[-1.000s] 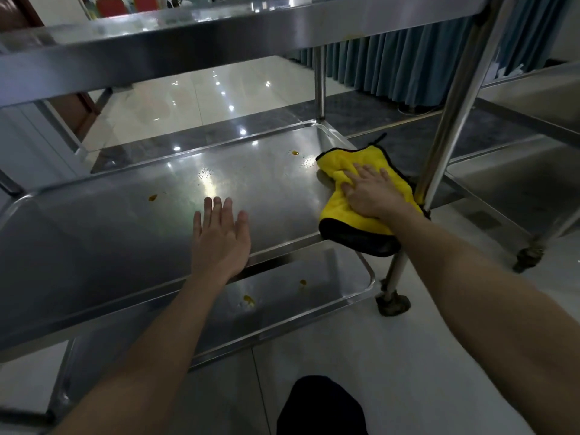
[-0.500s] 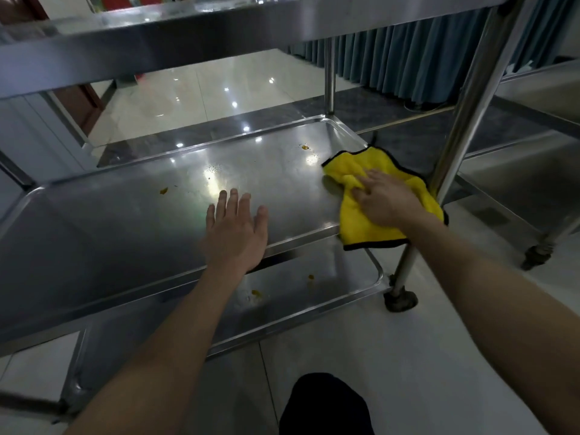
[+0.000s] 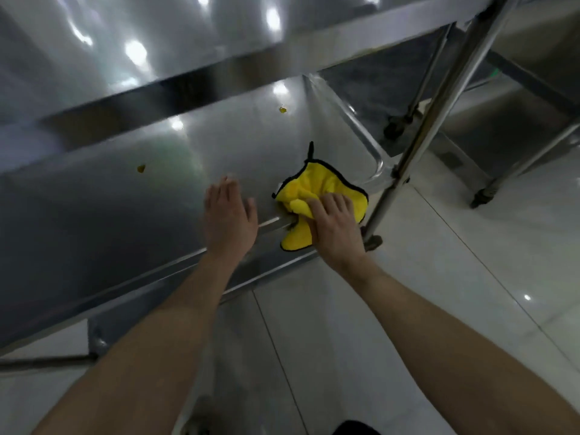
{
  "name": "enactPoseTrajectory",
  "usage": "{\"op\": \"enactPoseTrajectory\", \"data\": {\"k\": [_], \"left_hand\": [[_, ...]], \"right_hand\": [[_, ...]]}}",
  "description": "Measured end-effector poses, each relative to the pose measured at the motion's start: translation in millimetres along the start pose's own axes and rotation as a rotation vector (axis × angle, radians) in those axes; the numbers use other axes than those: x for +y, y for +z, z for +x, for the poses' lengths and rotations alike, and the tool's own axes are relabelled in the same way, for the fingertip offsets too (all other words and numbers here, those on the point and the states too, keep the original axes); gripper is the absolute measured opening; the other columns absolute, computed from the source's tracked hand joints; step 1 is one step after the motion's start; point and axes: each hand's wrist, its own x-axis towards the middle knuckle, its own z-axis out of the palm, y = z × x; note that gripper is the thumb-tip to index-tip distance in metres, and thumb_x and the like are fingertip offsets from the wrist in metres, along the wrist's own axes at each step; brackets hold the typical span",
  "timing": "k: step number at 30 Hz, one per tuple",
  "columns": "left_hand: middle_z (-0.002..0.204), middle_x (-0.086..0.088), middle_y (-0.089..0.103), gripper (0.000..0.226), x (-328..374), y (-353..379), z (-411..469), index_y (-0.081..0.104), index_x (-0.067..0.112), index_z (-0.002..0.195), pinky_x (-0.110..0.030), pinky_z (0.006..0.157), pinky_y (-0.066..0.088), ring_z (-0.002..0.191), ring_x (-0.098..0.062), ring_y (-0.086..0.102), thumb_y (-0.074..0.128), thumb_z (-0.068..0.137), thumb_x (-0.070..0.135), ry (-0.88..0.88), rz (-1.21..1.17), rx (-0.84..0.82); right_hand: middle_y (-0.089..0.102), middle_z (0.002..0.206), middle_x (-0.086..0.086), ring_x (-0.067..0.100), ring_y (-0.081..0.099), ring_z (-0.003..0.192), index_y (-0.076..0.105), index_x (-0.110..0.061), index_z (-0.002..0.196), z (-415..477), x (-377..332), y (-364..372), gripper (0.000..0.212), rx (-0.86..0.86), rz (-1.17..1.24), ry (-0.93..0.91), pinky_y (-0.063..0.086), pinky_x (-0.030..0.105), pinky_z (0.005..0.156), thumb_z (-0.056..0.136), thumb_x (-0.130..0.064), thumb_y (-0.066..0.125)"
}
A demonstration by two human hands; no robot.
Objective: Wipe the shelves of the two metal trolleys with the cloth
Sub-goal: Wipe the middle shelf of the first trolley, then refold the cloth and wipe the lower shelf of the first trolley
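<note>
A yellow cloth (image 3: pixel 314 186) with black trim lies bunched at the front right corner of the near trolley's middle shelf (image 3: pixel 125 215), partly hanging over its front rim. My right hand (image 3: pixel 335 227) presses on the cloth with fingers curled into it. My left hand (image 3: pixel 227 215) rests flat and empty on the shelf just left of the cloth, fingers apart. Two small yellow-brown stains (image 3: pixel 141 168) (image 3: pixel 282 109) sit on the shelf behind the hands. The top shelf (image 3: pixel 157 42) hangs above and blurs the far part.
The trolley's front right leg (image 3: pixel 417 142) stands right beside the cloth, its castor (image 3: pixel 372 241) below on the white tiled floor. A second metal trolley (image 3: pixel 518 114) stands at the right. A lower shelf edge (image 3: pixel 266 274) shows beneath the hands.
The camera has tilted down and come closer. My right hand has pulled the cloth toward the front rim and bunched it; my left hand has shifted right, nearer the cloth.
</note>
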Motion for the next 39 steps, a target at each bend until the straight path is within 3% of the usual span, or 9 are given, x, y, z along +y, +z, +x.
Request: {"op": "enactPoseTrajectory", "data": {"k": [5,11,15,20,23,27,32,35,39], "left_hand": [[0.129,-0.024,0.068,0.030,28.7,-82.6,-64.9,0.068,0.001,0.129,-0.052,0.108,0.046,0.123,-0.048,0.062,0.067,0.102,0.014,-0.084,-0.127,-0.185],[0.109,0.004,0.075,0.022,82.2,-213.0,-163.3,0.074,0.016,0.123,-0.017,0.087,0.051,0.101,-0.020,0.070,0.071,0.102,0.013,-0.423,-0.445,-0.533],[0.113,0.001,0.077,0.019,132.5,-276.8,-202.7,0.072,0.020,0.123,-0.047,0.105,0.056,0.106,-0.017,0.072,0.072,0.104,0.014,-0.508,-0.626,-0.679],[0.130,0.010,0.070,0.058,198.3,-330.0,-191.7,0.055,0.028,0.149,-0.027,0.088,0.061,0.107,-0.013,0.073,0.081,0.098,0.034,-0.479,-0.760,-0.628],[0.136,-0.001,0.068,0.071,244.9,-348.9,-183.2,0.047,0.025,0.156,-0.034,0.084,0.064,0.110,-0.024,0.074,0.084,0.095,0.024,-0.513,-0.869,-0.557],[0.121,-0.003,0.075,0.059,292.5,-363.2,-186.4,0.061,0.021,0.142,-0.023,0.071,0.059,0.099,-0.023,0.074,0.087,0.091,0.009,-0.478,-0.894,-0.382],[0.099,-0.001,0.080,0.025,348.7,-377.4,-185.3,0.077,0.018,0.113,-0.036,0.083,0.065,0.091,-0.018,0.078,0.088,0.091,0.011,-0.408,-0.773,-0.293],[0.093,0.001,0.078,0.018,381.5,-380.6,-161.3,0.078,0.026,0.098,-0.037,0.080,0.061,0.086,-0.020,0.075,0.088,0.090,0.013,-0.363,-0.721,-0.211],[0.101,0.008,0.064,0.023,422.4,-375.0,-93.1,0.075,0.037,0.091,-0.020,0.075,0.053,0.084,-0.006,0.067,0.088,0.089,0.018,-0.292,-0.661,-0.067]], "right_hand": [[0.065,0.103,0.023,0.044,0.060,0.098,0.065,0.001,0.108,-14.9,-25.1,-95.6,0.031,-0.269,0.358,0.428,0.049,0.055,0.084,0.112,-0.026,0.050],[0.069,0.120,0.000,0.019,0.062,0.109,0.065,-0.019,0.134,-37.2,-55.0,-260.5,0.034,-0.403,0.716,0.820,0.045,0.035,0.090,0.114,-0.039,0.047],[0.074,0.114,-0.020,0.003,0.066,0.110,0.070,-0.034,0.128,-36.8,-69.1,-360.4,0.029,-0.407,0.888,0.929,0.049,0.021,0.088,0.111,-0.044,0.049],[0.074,0.112,-0.034,-0.014,0.066,0.106,0.068,-0.040,0.129,-34.9,-76.2,-441.0,0.032,-0.347,1.059,0.939,0.052,0.005,0.078,0.105,-0.051,0.050],[0.073,0.106,-0.038,-0.017,0.067,0.098,0.069,-0.043,0.121,-30.8,-67.2,-475.8,0.022,-0.332,1.138,0.961,0.050,0.002,0.071,0.111,-0.043,0.049],[0.072,0.099,-0.040,-0.020,0.066,0.092,0.067,-0.046,0.116,-31.2,-44.4,-521.1,0.019,-0.324,1.154,0.934,0.051,0.005,0.067,0.110,-0.049,0.049],[0.074,0.110,-0.024,-0.008,0.069,0.098,0.067,-0.045,0.121,-18.8,-0.5,-578.1,0.021,-0.307,1.096,0.864,0.050,0.010,0.071,0.109,-0.051,0.051],[0.073,0.099,-0.033,-0.018,0.065,0.091,0.066,-0.050,0.110,5.1,35.6,-602.5,0.011,-0.259,1.057,0.795,0.049,0.005,0.068,0.109,-0.047,0.055],[0.075,0.103,-0.022,0.002,0.070,0.101,0.071,-0.040,0.107,53.1,98.2,-603.7,0.015,-0.234,1.005,0.750,0.054,0.025,0.081,0.107,-0.050,0.059]]}}
